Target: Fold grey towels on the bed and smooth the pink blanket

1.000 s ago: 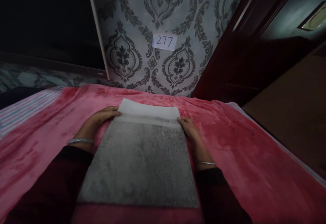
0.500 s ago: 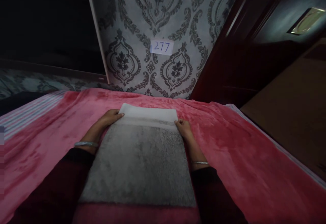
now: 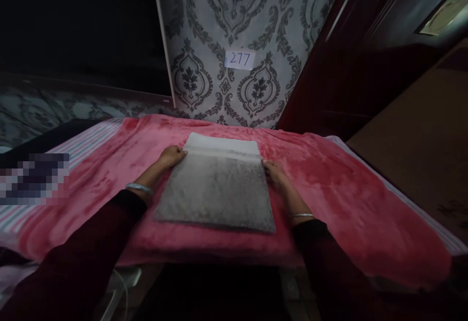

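Observation:
A grey folded towel (image 3: pixel 219 189) with a plush face and a pale band along its far end lies flat on a pink blanket (image 3: pixel 321 199). My left hand (image 3: pixel 172 156) pinches the towel's left edge near the pale band. On the opposite side, the fingers of my right hand (image 3: pixel 275 171) are closed on the right edge at about the same height. A bangle circles each wrist. My fingertips are partly hidden under the edges.
The blanket covers a table with a striped cloth (image 3: pixel 91 141) showing at the left. Behind it are a patterned wall with a paper marked 277 (image 3: pixel 240 60), a dark screen (image 3: pixel 80 28) and a dark red door frame (image 3: pixel 329 82). A pale metal leg (image 3: pixel 119 287) shows below.
My view has drawn back, so the table's front edge and the floor below show. The towel appears smaller and higher in view, lying flatter, with both hands still at its edges.

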### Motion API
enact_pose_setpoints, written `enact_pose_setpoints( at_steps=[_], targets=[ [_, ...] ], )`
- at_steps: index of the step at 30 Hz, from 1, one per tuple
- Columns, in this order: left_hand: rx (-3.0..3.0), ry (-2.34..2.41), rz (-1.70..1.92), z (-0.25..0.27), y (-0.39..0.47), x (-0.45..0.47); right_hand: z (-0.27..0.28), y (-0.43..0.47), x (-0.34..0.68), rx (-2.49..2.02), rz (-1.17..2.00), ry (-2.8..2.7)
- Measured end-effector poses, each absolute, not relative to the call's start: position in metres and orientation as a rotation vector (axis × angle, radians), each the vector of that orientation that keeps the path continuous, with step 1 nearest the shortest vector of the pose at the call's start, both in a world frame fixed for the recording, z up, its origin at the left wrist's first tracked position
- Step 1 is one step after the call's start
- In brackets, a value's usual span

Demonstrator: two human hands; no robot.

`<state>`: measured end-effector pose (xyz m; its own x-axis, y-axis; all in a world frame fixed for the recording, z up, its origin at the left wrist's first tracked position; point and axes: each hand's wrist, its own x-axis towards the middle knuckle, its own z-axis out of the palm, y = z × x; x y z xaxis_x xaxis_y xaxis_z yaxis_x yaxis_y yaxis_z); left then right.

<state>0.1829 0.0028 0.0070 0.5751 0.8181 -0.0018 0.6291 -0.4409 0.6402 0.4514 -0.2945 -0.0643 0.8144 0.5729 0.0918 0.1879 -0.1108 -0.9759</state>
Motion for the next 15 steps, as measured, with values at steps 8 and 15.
enact_pose_setpoints(
  at_steps=[8,15],
  targets=[
    [2.517,1.331,0.302,-0.005,-0.049,0.164,-0.07,-0.329,0.402,-1.635,0.576,-0.508],
    [2.538,1.367,0.414,-0.013,-0.07,0.168,-0.067,-0.33,0.398,-1.72,0.473,-0.457]
  ],
)
